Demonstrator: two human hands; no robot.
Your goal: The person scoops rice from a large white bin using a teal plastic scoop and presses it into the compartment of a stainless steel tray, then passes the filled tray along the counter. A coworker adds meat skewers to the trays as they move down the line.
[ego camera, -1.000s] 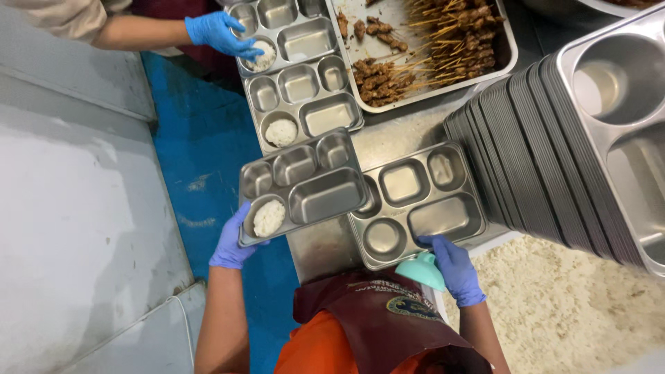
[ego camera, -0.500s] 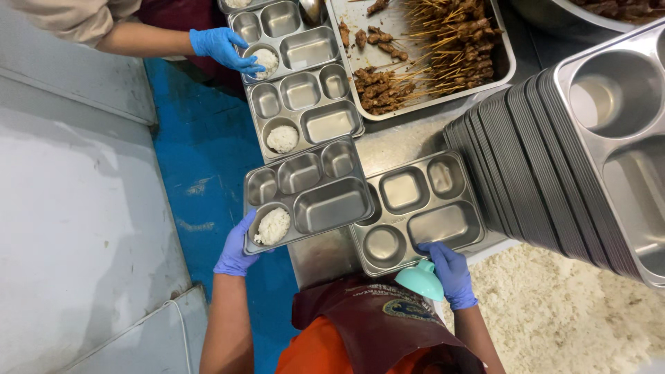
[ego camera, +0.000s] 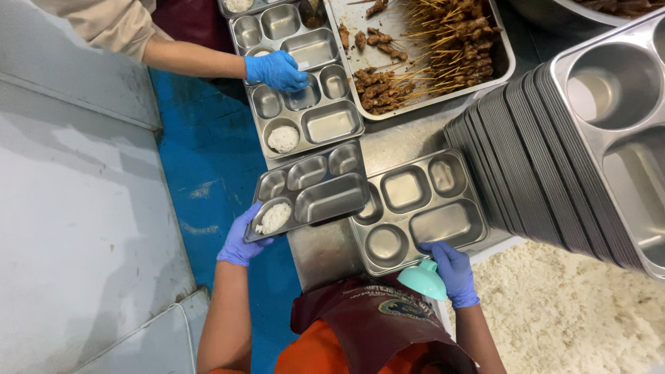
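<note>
Towering on the right, the stack of empty steel trays leans in a thick fan over the steel counter, and below it lies a wide bed of cooked white rice. Up top sits the big pan of meat skewers, and beside it a line of compartment trays runs away along the counter, where a co-worker's hand in a blue glove presses on one of them. Now the action: the rice tray has swung up and out toward that line since a second ago, tilted, its far edge riding over the rim of the empty tray that lies flat on the counter. The left hand, gloved in purple-blue, is clamped on the near corner of that rice tray, thumb on the rim just beside the mound of rice in the round well. So that tray looks filled and on its way out! The right hand rests on the empty tray's near edge, fingers closed around a small teal scoop, bowl down.
</note>
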